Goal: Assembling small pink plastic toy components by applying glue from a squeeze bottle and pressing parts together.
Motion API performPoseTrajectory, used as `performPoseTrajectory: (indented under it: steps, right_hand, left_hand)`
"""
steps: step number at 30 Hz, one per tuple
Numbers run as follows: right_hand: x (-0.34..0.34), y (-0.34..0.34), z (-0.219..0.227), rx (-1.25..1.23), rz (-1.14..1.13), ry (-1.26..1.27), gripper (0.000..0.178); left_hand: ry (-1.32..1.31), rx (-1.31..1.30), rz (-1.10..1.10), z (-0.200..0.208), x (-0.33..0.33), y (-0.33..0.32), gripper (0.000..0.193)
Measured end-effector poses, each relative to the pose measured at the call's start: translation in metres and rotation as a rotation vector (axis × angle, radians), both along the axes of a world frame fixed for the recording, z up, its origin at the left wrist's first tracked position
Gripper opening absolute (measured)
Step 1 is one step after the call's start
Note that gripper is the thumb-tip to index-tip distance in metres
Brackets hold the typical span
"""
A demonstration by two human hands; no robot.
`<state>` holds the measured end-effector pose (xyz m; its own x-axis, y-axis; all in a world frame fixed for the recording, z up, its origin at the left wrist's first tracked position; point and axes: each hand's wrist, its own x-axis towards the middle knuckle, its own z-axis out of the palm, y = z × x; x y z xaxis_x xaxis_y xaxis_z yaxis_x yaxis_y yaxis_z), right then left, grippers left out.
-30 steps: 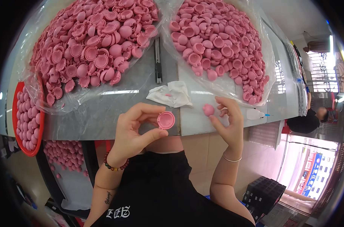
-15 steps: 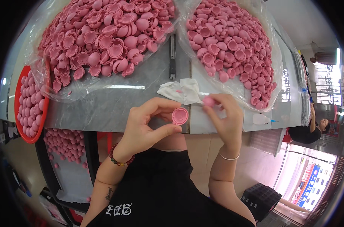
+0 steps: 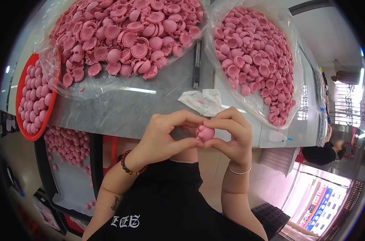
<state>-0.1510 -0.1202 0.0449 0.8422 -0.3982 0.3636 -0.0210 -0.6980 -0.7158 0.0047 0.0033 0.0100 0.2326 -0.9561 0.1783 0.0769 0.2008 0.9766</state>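
Between both hands, just off the table's near edge, two pink plastic half shells (image 3: 205, 133) meet and form a small ball. The thumb and fingers of my left hand (image 3: 166, 132) grip the left half, whose hinge-like tabs show at the seam. From the other side my right hand (image 3: 232, 136) pinches the right half between thumb and fingers. Fingertips cover part of the seam, so I cannot tell whether the halves are fully joined. A crumpled white cloth (image 3: 208, 103) lies on the table just beyond my hands, with a small pink bit on it.
Large pink shells heap on clear plastic (image 3: 98, 86) at the back left; smaller ones (image 3: 256, 56) pile at the back right. A red basket (image 3: 24, 72) of pink balls stands at the left. More balls (image 3: 68, 144) lie in a lower tray. A small bottle (image 3: 277, 136) lies at the right.
My right hand has moved left and brought its pink half against the one in my left hand. The open cup now faces its mate, and the view has shifted slightly.
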Motion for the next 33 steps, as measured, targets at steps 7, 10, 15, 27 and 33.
performPoseTrajectory:
  steps: [7,10,15,27,33]
  right_hand:
    - [-0.002,-0.001,-0.003,0.024,0.02,-0.004,0.054]
    - [-0.005,0.003,-0.005,-0.046,-0.054,-0.108,0.054]
    - [0.01,0.014,-0.013,-0.254,-0.123,-0.295,0.048]
    - [0.014,0.026,-0.027,-0.09,-0.106,-0.292,0.035]
    - [0.017,0.025,-0.029,0.028,-0.084,-0.346,0.032]
  left_hand:
    - [0.056,0.012,-0.027,0.001,0.002,0.001,0.036]
    - [0.099,0.018,-0.018,-0.001,0.004,0.002,0.039]
    - [0.267,0.037,-0.066,-0.001,0.005,0.001,0.044]
    - [0.262,-0.005,-0.047,0.0,0.005,0.001,0.046]
    - [0.025,-0.05,0.034,-0.001,0.003,-0.002,0.036]
